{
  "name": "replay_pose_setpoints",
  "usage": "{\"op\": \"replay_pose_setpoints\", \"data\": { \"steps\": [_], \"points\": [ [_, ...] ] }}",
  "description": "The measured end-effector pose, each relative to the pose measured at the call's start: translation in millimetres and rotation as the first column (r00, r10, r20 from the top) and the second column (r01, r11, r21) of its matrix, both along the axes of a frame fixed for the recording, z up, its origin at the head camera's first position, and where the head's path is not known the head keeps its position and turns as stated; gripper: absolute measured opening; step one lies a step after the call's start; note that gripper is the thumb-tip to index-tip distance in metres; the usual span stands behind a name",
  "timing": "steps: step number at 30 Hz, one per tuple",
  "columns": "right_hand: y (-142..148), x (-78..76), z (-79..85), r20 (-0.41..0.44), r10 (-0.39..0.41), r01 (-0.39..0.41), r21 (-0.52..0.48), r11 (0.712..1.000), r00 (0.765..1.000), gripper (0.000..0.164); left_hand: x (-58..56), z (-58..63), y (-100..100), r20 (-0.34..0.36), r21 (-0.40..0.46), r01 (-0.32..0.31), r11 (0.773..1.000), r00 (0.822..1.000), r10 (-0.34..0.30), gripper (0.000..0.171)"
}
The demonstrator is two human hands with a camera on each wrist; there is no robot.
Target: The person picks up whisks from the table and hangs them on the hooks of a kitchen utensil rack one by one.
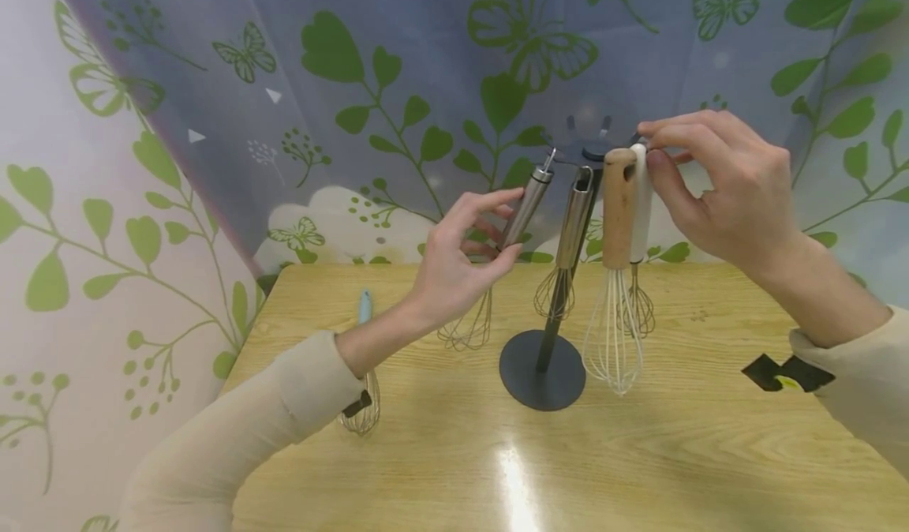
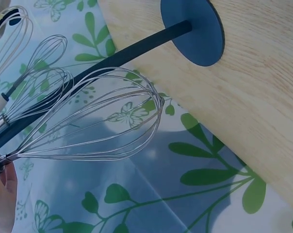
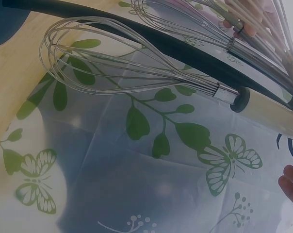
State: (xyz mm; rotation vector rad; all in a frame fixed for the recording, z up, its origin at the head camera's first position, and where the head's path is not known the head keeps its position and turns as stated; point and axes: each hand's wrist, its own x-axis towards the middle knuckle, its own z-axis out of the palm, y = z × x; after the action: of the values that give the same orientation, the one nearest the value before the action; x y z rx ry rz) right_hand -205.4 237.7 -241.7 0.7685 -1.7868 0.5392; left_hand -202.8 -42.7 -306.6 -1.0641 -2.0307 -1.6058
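My left hand [image 1: 458, 260] holds a steel balloon whisk [image 1: 525, 208] by its handle, thumb and fingers around it. The handle's loop is up at a hook on the left of the black whisk stand [image 1: 543, 374], and its wire head [image 2: 103, 121] hangs down in the left wrist view. At the stand's top right, my right hand [image 1: 731, 185] pinches the hook end with thumb and index finger, right beside the top of a white-handled whisk [image 1: 641, 216]. Next to that hang a wooden-handled whisk [image 1: 616, 220] with pale wires and a smaller steel whisk [image 1: 570, 232].
A whisk with a light blue handle [image 1: 365, 307] lies on the wooden table [image 1: 426, 453] at the left, partly behind my left forearm. Close behind the table's back edge hangs a curtain [image 1: 426, 66] with green leaves and butterflies.
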Motion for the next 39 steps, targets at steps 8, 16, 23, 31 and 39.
{"op": "replay_pose_setpoints", "data": {
  "steps": [8, 16, 23, 31, 39],
  "points": [
    [0, -0.4, -0.2, -0.003, 0.004, -0.004, -0.002, 1.0, 1.0, 0.025, -0.2, -2.9, 3, 0.013, -0.005, 0.004, 1.0, 1.0, -0.004, 0.056],
    [0, -0.2, -0.5, -0.003, 0.005, -0.005, -0.007, 1.0, 1.0, 0.025, -0.7, -7.3, 6, 0.012, 0.004, 0.01, 1.0, 1.0, -0.01, 0.055],
    [0, 0.1, -0.4, -0.005, 0.006, -0.006, -0.003, 1.0, 1.0, 0.026, -0.5, -8.7, 10, 0.025, 0.014, 0.009, 1.0, 1.0, -0.009, 0.055],
    [-1, -1.0, -0.3, -0.005, 0.011, -0.011, -0.011, 1.0, 1.0, 0.024, -2.0, -11.5, 12, 0.047, 0.024, 0.01, 1.0, 0.999, -0.011, 0.057],
    [-1, -0.5, -1.0, 0.006, 0.024, -0.024, -0.019, 1.0, 1.0, 0.025, -3.2, -14.2, 16, 0.073, 0.033, 0.001, 0.999, 0.997, -0.003, 0.056]
  ]
}}
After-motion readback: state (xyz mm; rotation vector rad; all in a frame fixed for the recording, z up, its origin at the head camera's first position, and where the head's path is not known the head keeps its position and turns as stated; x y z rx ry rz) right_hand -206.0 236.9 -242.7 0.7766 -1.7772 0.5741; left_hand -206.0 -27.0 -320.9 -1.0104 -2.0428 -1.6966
